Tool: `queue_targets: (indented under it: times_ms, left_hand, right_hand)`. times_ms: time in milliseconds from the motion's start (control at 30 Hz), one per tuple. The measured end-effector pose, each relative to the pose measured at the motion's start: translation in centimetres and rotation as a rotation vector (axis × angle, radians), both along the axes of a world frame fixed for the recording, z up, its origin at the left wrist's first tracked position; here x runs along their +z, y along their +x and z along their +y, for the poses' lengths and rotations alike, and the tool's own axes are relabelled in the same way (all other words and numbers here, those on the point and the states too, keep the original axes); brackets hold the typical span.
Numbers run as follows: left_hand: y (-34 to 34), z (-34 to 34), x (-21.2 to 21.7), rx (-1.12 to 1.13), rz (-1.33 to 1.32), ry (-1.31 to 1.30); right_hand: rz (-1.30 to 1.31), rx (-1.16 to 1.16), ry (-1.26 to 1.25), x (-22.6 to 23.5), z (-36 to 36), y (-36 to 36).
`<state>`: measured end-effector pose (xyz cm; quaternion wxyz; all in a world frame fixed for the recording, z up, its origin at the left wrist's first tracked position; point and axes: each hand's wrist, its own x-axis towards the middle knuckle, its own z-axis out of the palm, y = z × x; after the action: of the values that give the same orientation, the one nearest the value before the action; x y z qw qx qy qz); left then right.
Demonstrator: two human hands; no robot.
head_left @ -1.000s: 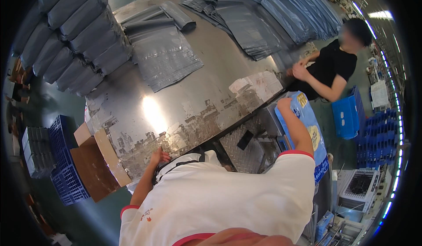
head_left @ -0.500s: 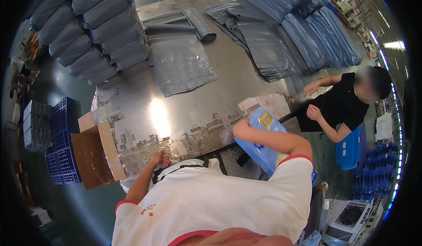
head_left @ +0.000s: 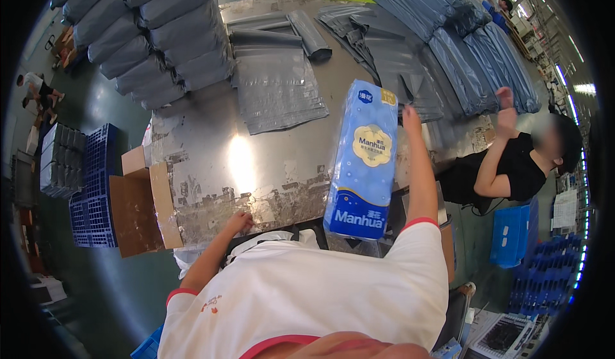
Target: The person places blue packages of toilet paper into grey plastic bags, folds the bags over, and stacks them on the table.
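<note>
A long blue plastic-wrapped tissue pack (head_left: 359,166) with a pale yellow emblem slants across the table's near edge, its lower end jutting toward my body. My right hand (head_left: 410,116) is at its far right edge, fingers bent against the wrapping and partly hidden. I cannot tell whether the pack rests on the metal table (head_left: 282,160) or hangs just above it. Left of it, my left hand (head_left: 239,222) lies at the table's near edge, fingers loosely apart and holding nothing. Flat grey plastic bags (head_left: 278,93) are spread beyond the pack.
Filled grey bags (head_left: 186,32) are piled high at the far left, and more (head_left: 461,51) at the far right. An open cardboard box (head_left: 136,211) stands by the table's left end. A co-worker in black (head_left: 519,166) is close on the right, near a blue bin (head_left: 509,234).
The tissue pack has swung up and away from my body, its printed broad side now facing up. My right arm has stretched farther out. The co-worker's hand has risen.
</note>
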<state>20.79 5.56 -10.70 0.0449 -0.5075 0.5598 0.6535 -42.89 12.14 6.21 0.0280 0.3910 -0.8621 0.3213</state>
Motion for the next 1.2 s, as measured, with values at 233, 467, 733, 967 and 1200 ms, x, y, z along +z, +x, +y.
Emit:
queue_targets:
  times_ms: [233,467,733,967,1200]
  left_hand:
    - [-15.0,-1.6,1.0,-0.308,0.398,-0.224]
    - [-21.9,2.1,-4.1,-0.516,0.35,-1.136]
    - [-19.2,-1.5,11.7,-0.325,0.599,0.361]
    - [-15.1,-1.2,19.9,-0.237,0.646,-0.049]
    - [-7.2,-2.1,17.0,0.105,0.645,-0.064]
  right_hand:
    - [-1.098,-0.435,-0.375,-22.0,22.7,10.0]
    - [-1.576,-0.361,-0.936,-14.6,13.8,24.2]
    - [-1.689,-0.073,-0.905,-5.4,10.4,29.4]
    - [-1.806,0.09,-0.778,-4.2,8.4,28.2]
    - [-1.872,0.269,-0.482,-8.5,1.1,31.8]
